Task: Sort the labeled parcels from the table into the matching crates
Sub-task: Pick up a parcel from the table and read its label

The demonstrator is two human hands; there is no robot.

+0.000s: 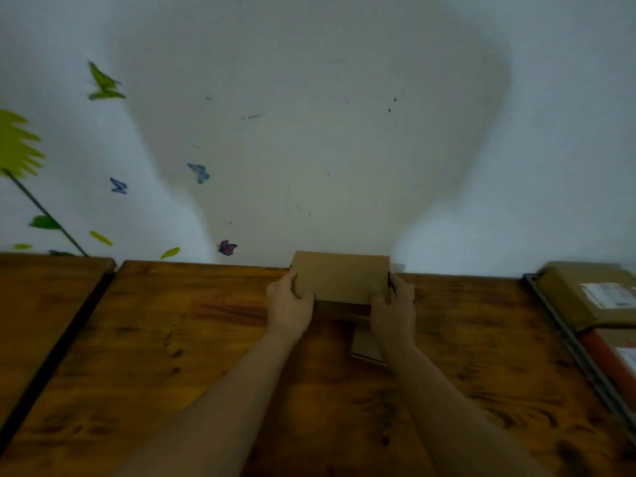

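We see a brown cardboard parcel [340,278] held between both hands at the far edge of the wooden surface [172,356], close against the pale wall [327,132]. The left hand [289,308] grips its left end, thumb curled over the near face. The right hand [392,309] grips its right end the same way. We cannot tell whether the parcel's bottom rests on the surface. A flat piece of cardboard [364,346] lies on the surface just below, between the wrists. At the right, beyond a dark metal rail [568,339], lies a tan parcel with a white label [585,294], and near it a reddish parcel [609,356]. Butterfly stickers [228,248] dot the wall on the left.
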